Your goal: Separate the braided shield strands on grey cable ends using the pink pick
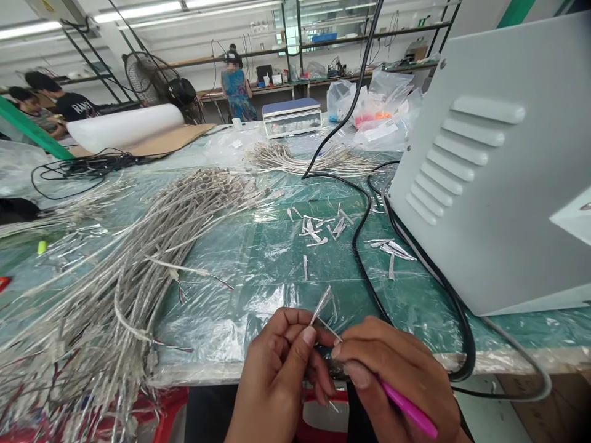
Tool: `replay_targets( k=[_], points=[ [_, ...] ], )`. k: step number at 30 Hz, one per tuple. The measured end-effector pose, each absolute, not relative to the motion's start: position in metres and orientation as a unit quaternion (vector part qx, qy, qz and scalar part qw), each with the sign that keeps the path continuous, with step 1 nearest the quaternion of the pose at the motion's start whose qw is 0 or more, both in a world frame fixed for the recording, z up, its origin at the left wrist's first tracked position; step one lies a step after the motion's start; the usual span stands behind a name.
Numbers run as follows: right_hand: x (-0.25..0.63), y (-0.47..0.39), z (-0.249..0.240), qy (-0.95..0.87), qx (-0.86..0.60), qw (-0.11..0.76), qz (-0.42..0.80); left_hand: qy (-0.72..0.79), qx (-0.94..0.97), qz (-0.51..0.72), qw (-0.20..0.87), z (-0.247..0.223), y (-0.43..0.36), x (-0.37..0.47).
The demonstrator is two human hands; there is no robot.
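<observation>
Near the table's front edge, my left hand (289, 363) pinches a thin silvery strip (324, 301) between thumb and forefinger, its free end pointing up and away. Beside it, my right hand (401, 375) is closed on a slim tool with a pink handle (410, 413). The tool's fine tip (333, 334) reaches toward the left fingertips; whether it touches the strip I cannot tell. Just beyond my hands lie several loose silvery strips (314, 229), with more strips (394, 249) farther right. A shiny wire end hangs below my left fingers.
A large heap of grey cables (152, 240) covers the left side, and another cable bundle (314, 161) lies behind. A grey vented machine (498, 184) stands at right, black cords (360, 246) running past it. Plastic bags (373, 104) sit at the back. Other people work farther off.
</observation>
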State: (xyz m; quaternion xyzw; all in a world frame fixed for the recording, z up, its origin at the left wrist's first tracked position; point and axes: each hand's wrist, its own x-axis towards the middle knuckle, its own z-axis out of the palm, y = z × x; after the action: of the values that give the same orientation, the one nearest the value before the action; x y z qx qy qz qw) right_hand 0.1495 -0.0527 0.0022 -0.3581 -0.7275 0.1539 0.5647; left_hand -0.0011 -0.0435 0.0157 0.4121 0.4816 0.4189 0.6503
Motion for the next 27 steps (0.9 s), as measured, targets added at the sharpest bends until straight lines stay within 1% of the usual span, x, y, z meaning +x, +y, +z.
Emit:
replay_targets(
  k=[4,9,12,17,19,24,27],
  points=[
    [0.15,-0.051,-0.001,-0.734,-0.366,0.553,0.142,0.478,0.415,0.417,0.653,0.015,-0.045,-0.002],
    [0.147,-0.051,-0.005,-0.706,-0.397,0.569,0.143,0.484,0.422,0.401,0.653,0.016,-0.044,-0.002],
    [0.145,-0.049,-0.007,-0.668,-0.44,0.582,0.147,0.487,0.426,0.392,0.654,0.016,-0.043,-0.002],
    [0.146,-0.046,-0.01,-0.568,-0.531,0.622,0.091,0.487,0.405,0.411,0.656,0.015,-0.046,-0.005],
    [0.147,-0.048,-0.009,-0.578,-0.51,0.626,0.114,0.48,0.396,0.424,0.658,0.014,-0.046,-0.006],
    [0.151,-0.054,-0.006,-0.689,-0.36,0.604,0.177,0.474,0.378,0.443,0.66,0.014,-0.045,-0.003],
    [0.151,-0.054,-0.002,-0.704,-0.349,0.593,0.178,0.466,0.385,0.44,0.664,0.014,-0.044,-0.003]
  ],
)
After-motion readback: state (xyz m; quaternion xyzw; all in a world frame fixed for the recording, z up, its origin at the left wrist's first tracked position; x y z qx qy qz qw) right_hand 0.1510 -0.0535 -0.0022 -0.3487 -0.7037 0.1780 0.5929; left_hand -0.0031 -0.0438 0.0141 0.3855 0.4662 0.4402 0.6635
